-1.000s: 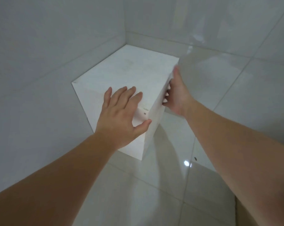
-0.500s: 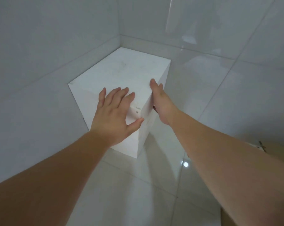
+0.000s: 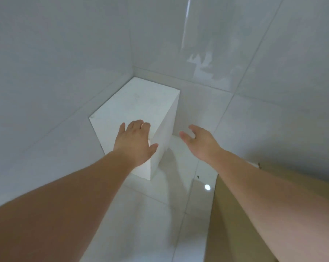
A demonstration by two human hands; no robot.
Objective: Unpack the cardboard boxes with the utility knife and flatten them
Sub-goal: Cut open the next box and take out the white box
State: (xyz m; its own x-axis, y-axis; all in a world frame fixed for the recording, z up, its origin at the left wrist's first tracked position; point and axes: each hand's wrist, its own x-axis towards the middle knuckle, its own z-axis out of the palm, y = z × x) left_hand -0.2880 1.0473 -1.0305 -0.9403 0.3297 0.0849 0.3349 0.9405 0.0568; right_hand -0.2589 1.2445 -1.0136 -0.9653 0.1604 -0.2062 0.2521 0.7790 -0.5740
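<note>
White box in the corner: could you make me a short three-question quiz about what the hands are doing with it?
1. True or false: the left hand lies on top of the white rectangular box.
2. The right hand is: A gripping the box; B open, off the box; C holding a knife.
3. What brown thing lies at lower right?

Key: 1 true; 2 B; 3 a brown flat cardboard sheet.

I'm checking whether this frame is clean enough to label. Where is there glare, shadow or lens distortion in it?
Head view: a small bright light reflection sits on the glossy floor, and a pale streaky glare on the right wall; soft shadows fall on the floor right of the white box; tile lines bow from the wide-angle lens; the left hand and right hand look slightly soft.
</note>
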